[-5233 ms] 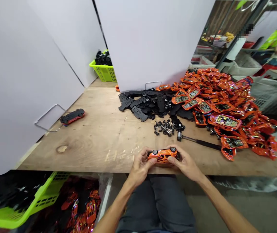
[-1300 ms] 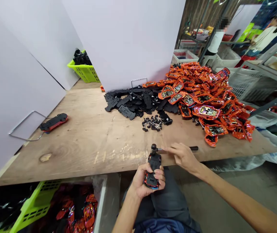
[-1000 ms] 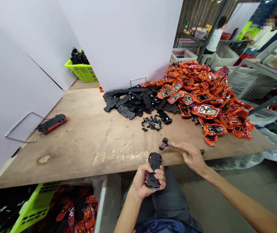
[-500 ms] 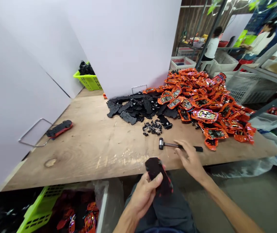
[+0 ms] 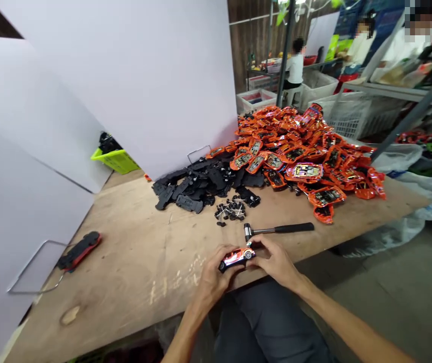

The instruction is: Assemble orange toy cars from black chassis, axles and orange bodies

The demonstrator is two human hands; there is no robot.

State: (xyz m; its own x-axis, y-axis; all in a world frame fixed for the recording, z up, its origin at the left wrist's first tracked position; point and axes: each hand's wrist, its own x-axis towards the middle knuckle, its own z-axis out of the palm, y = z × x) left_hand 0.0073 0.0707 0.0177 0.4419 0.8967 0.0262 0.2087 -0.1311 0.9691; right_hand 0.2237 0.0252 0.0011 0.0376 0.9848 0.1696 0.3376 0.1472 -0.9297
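Left hand point(image 5: 210, 269) and right hand point(image 5: 274, 262) are both being kept closed around a small glossy orange-red toy car point(image 5: 236, 258). It is being gripped at its two ends, side-on, and held above a plywood workbench point(image 5: 125, 262), near the bench's front edge. Just behind the right hand, a small steel-headed hammer with a black handle point(image 5: 276, 229) is being left lying on the wood, its head close beside the car but apart from it. Farther up the bench, a small cluster of black plastic wheels on thin steel axles point(image 5: 231, 210) is being kept beside a heap of flat black plastic car chassis point(image 5: 196, 189). Behind and to the right of these, a large mound of shiny orange car-shaped pieces with printed yellow and black faces point(image 5: 295, 161) is spread across the wood. Toward the left, a second toy car with a black underside and red body point(image 5: 78, 250) is lying on the bench near a bent steel wire frame point(image 5: 38, 267) on a white partition panel point(image 5: 143, 85). Past that panel, a lime-green plastic basket point(image 5: 115, 161) is being filled by black parts. In the distance, a person in a white shirt point(image 5: 296, 68) is being seen seated among white crates point(image 5: 255, 100).
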